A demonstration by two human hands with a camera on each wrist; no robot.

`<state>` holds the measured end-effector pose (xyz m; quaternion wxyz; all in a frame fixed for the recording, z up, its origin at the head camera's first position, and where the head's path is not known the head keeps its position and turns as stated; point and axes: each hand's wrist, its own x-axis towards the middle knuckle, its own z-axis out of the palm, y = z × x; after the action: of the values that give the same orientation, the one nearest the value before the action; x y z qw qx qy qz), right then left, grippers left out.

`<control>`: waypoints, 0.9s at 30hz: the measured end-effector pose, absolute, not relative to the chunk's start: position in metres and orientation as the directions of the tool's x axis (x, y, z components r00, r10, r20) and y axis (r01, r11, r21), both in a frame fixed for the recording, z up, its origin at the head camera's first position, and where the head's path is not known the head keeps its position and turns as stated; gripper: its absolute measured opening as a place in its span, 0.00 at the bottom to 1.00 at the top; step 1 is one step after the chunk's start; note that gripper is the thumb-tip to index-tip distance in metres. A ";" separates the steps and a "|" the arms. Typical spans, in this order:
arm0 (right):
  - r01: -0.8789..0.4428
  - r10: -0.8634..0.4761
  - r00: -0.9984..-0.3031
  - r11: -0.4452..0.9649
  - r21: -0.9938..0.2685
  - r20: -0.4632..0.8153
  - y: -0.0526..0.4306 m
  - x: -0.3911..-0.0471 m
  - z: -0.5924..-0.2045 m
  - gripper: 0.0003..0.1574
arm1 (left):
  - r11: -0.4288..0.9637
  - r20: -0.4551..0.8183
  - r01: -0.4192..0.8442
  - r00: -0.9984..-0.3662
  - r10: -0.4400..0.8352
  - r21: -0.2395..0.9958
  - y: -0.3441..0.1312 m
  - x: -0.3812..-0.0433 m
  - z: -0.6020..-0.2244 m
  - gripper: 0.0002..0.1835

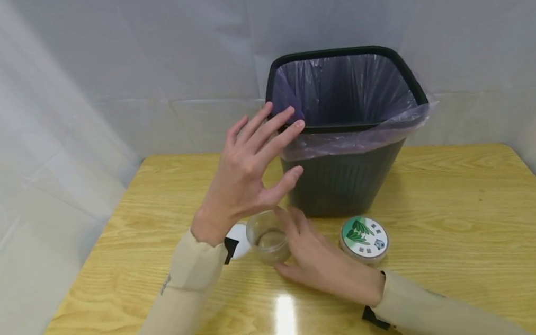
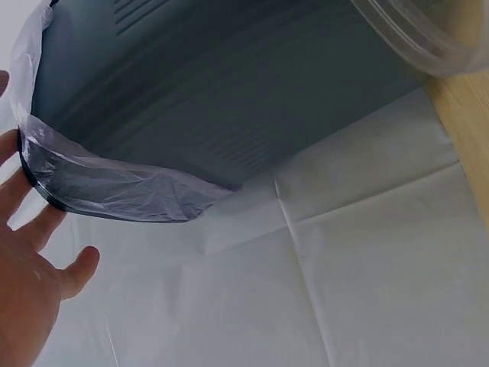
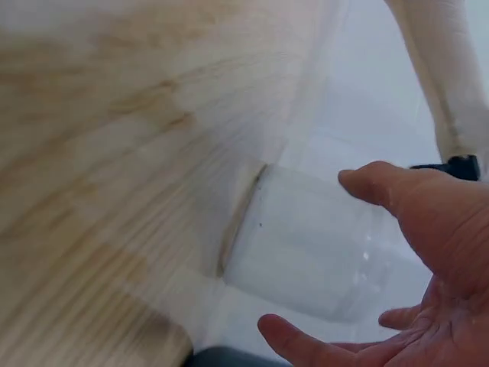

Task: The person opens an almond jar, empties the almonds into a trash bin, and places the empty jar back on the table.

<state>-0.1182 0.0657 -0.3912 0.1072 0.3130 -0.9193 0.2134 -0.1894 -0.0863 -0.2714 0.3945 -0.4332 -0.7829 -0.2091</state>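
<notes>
A clear plastic cup stands upright on the table, with no lid on it. My right hand is at the cup's right side, thumb in front and fingers behind. In the right wrist view the cup lies between the spread thumb and fingers, which look loose; contact is unclear. My left hand is raised above the table with spread fingers, before the left rim of a dark bin. Nothing is in it. A white disc lies left of the cup, partly hidden by the left wrist.
A purple translucent bag lines the bin and folds over its rim. Right of my right hand stands a tub with a green and white label on top. The wooden table ends near white sheeting behind.
</notes>
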 end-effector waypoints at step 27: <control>-0.718 -0.539 -0.659 0.659 -0.226 0.524 0.153 -0.106 -0.381 0.42 | 0.500 0.826 0.865 -0.247 0.507 -0.048 -0.096 -0.160 -0.293 0.25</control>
<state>-0.1057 0.1531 -0.3813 0.2109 0.3548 -0.8859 0.2117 -0.1603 -0.0964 -0.2928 0.4156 -0.4515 -0.7596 -0.2153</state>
